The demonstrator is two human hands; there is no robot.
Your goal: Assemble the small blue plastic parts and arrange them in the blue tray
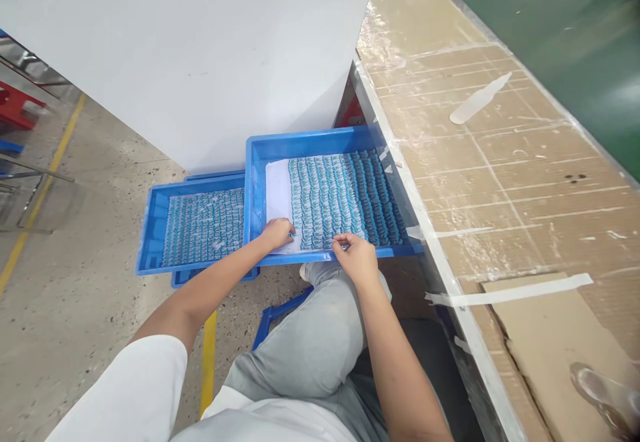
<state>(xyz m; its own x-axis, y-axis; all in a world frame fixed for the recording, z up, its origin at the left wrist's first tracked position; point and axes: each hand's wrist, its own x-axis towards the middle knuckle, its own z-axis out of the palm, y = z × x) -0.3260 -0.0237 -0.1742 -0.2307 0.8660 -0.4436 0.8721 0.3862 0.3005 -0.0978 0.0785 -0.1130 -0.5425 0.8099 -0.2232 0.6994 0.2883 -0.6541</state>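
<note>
In front of me a blue plastic tray [256, 189] holds close rows of small teal-and-white pieces [327, 195], too small to name, on a white sheet [279, 192]. Darker teal rows [377, 195] fill its right part. My left hand [279, 233] is over the sheet's bare near-left corner, beside the first row, its fingers curled together. My right hand [357, 255] is at the tray's near rim, with thumb and forefinger pinched at the near end of the rows. Whatever is between the fingers of either hand is hidden or too small to make out.
A second blue tray [153, 229] with similar rows stands lower left, above another tray. To the right runs a cardboard-covered table [500, 162] with tape strips. A white panel [215, 62] rises behind the trays. A red stool [17, 105] is far left.
</note>
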